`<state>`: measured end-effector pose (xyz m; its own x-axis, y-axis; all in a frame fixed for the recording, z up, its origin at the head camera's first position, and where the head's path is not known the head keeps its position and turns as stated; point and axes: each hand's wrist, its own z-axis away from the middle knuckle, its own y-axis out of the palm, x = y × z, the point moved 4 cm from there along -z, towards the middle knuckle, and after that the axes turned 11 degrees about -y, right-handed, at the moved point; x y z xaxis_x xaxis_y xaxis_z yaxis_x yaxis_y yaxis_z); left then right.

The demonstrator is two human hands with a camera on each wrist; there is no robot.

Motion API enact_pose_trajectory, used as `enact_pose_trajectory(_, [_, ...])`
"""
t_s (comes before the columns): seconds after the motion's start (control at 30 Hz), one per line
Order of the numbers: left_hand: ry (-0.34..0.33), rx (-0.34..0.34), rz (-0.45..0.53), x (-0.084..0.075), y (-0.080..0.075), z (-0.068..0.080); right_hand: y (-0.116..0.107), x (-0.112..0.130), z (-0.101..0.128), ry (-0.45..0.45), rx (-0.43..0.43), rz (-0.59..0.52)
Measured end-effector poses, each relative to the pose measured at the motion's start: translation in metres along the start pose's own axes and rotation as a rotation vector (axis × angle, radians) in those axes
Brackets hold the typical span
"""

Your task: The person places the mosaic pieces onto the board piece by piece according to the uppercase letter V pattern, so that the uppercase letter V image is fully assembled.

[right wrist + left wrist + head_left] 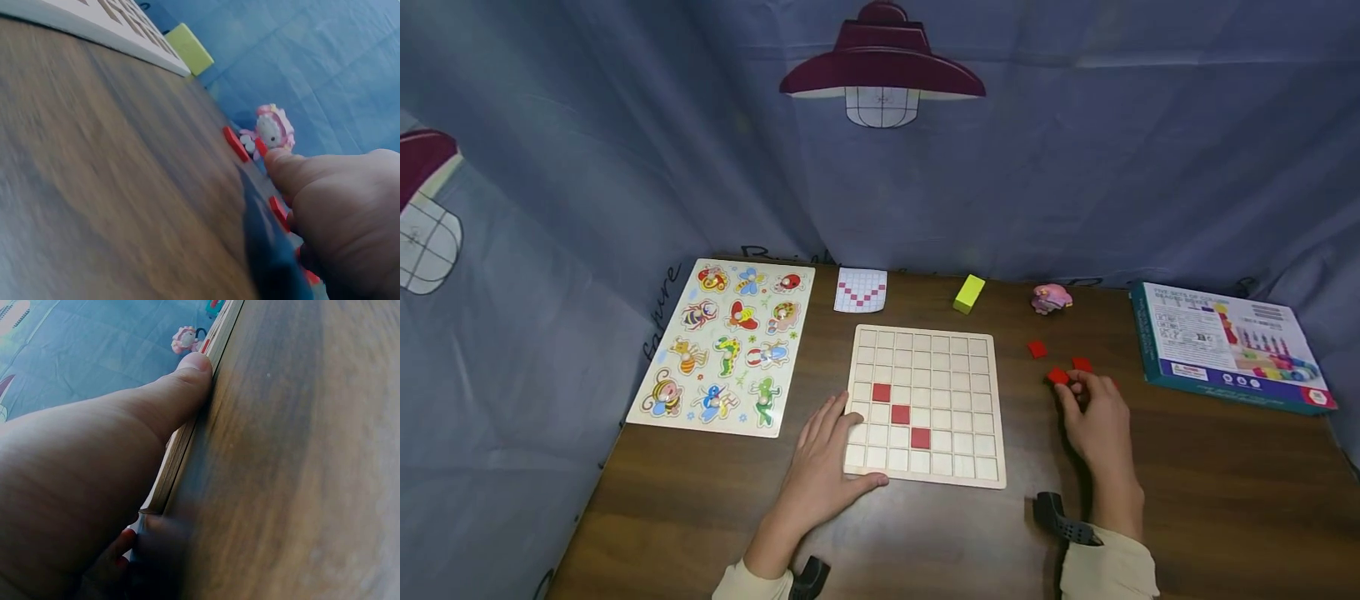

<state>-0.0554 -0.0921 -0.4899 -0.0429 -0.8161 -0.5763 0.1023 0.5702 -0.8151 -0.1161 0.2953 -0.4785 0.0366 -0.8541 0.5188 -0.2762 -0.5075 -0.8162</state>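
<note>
**Left hand steadies the grid board, right hand among the red tiles**

From my seat at the feed, I take the pale wooden grid board (925, 406) as my landmark; it lies flat on the dark brown wooden table (925, 533). Three red square tiles (900, 414) sit in its cells, stepping diagonally down toward the near right.

The left hand (825, 467) lies flat on the board's near left corner, fingers straight and slightly spread over the cells, thumb pressed along the near edge (the left wrist view shows that thumb tight against the board's rim (187, 434)).

The right hand (1097, 421) is on the table just right of the board, fingers curled down over a loose red square tile (1081, 364); I cannot tell whether it is actually pinched. Two more loose red tiles (1037, 349) lie close by, between the board and the hand.

Beyond the board's far edge I see a small white card with a red checker pattern (861, 290), a yellow-green rectangular block (968, 293) and a small pink toy figure (1050, 298). Left of the board lies a wooden insect peg puzzle (722, 346); well to its right, a teal-edged cardboard game box (1225, 343).
</note>
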Motion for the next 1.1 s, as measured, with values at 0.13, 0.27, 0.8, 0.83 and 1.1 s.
enact_pose_trajectory(0.13, [0.005,-0.006,0.0,-0.002,0.001,-0.001,-0.003,0.009,-0.001,-0.014,-0.009,-0.019])
enact_pose_trajectory(0.27, [0.001,0.004,0.012,-0.002,0.0,0.0,-0.002,0.017,-0.002,-0.012,0.001,-0.021])
enact_pose_trajectory(0.8, [-0.014,0.023,0.007,-0.004,-0.002,0.0,0.034,0.073,-0.006,-0.198,0.074,-0.102])
enact_pose_trajectory(0.83, [-0.019,0.025,0.013,-0.004,-0.002,0.0,0.038,0.081,-0.007,-0.213,0.089,-0.113])
enact_pose_trajectory(1.1, [-0.029,0.038,0.012,-0.003,-0.001,-0.001,0.07,0.145,-0.009,-0.361,0.187,-0.166])
